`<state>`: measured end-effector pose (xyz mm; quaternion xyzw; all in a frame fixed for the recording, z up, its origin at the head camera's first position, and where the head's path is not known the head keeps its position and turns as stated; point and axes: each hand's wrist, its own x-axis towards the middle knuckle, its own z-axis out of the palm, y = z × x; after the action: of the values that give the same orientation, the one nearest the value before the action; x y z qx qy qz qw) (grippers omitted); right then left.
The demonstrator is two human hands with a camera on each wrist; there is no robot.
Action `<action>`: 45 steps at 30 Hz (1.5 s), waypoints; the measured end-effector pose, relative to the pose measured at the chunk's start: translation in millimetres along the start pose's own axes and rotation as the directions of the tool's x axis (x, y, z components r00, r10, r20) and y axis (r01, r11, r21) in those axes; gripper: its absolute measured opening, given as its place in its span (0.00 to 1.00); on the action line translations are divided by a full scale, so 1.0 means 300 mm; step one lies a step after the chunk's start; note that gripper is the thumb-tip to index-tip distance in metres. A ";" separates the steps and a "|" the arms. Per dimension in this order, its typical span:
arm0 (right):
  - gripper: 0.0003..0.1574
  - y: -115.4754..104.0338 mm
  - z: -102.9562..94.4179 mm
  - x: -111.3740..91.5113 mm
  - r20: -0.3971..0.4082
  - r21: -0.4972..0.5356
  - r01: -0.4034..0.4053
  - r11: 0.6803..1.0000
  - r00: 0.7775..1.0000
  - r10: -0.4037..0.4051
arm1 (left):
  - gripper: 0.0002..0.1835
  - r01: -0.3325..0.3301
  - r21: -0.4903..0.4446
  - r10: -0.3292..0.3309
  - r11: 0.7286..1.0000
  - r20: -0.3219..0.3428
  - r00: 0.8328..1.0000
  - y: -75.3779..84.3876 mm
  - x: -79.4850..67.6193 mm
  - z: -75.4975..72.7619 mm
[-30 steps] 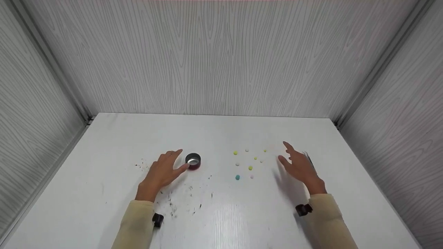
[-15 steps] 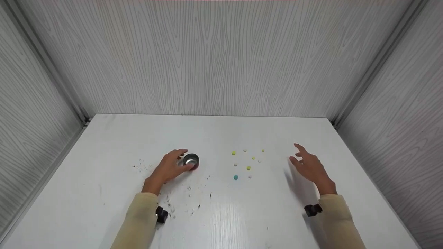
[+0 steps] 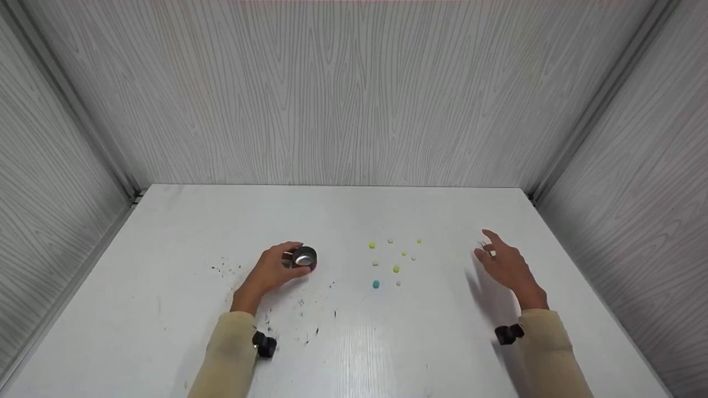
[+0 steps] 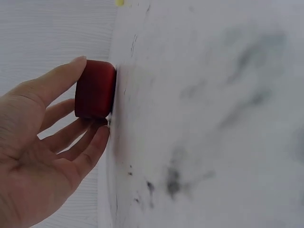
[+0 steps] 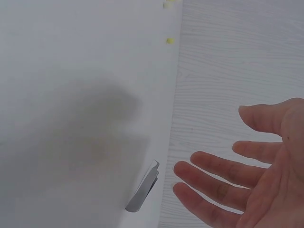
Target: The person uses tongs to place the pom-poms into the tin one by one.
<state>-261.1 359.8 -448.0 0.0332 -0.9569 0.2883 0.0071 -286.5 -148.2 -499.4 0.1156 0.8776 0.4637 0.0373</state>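
Observation:
A small round cup [image 3: 305, 257], silvery inside, stands on the white table at left of centre. Its outer wall [image 4: 95, 90] shows deep red in the left wrist view. My left hand [image 3: 272, 270] holds it from the left, thumb on the near side and fingers on the far side. On the right, my right hand [image 3: 508, 269] hovers with loosely bent fingers and nothing in its grasp. A slim silver metal tool [image 5: 143, 186], tweezers-like, lies on the table near those fingers; the hand hides much of it in the head view.
Several small yellow and pale beads [image 3: 396, 269] lie scattered at mid-table, with a larger teal bead [image 3: 376, 284] nearest me. Dark specks [image 3: 301, 315] dot the white table [image 3: 354, 215] at front left. Grey wood-grain panels [image 3: 332, 94] enclose the back and sides.
My left hand has moved right and closed its fingers round the cup. The right hand has drifted right, away from the beads, over the silver tool.

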 end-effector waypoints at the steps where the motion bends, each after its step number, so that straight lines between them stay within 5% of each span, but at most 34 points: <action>1: 0.41 0.002 -0.001 0.003 0.000 -0.001 0.000 1.000 1.000 0.000 | 0.35 -0.002 -0.007 0.002 1.000 -0.003 1.000 -0.001 -0.001 -0.001; 12: 0.34 0.055 -0.002 0.042 -0.028 -0.037 -0.022 0.999 0.999 0.021 | 0.31 0.001 -0.082 -0.004 0.997 -0.032 0.999 -0.016 -0.015 -0.015; 20: 0.27 0.086 0.006 0.082 -0.079 -0.143 -0.136 0.980 0.989 0.126 | 0.30 0.020 -0.077 -0.024 0.997 -0.058 0.998 -0.002 -0.017 -0.011; 33: 0.26 0.124 0.035 0.118 -0.052 -0.106 -0.243 0.964 0.970 0.239 | 0.30 0.050 -0.087 -0.057 0.995 -0.074 0.996 -0.001 -0.023 0.006; 45: 0.19 0.120 0.037 0.143 -0.061 -0.141 -0.191 0.971 0.981 0.184 | 0.29 0.061 -0.074 -0.068 0.995 -0.090 0.994 0.008 -0.018 0.009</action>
<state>-306.3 381.1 -475.7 -0.0649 -0.9739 0.2175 0.0050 -280.6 -146.0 -499.2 0.0643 0.8647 0.4980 0.0159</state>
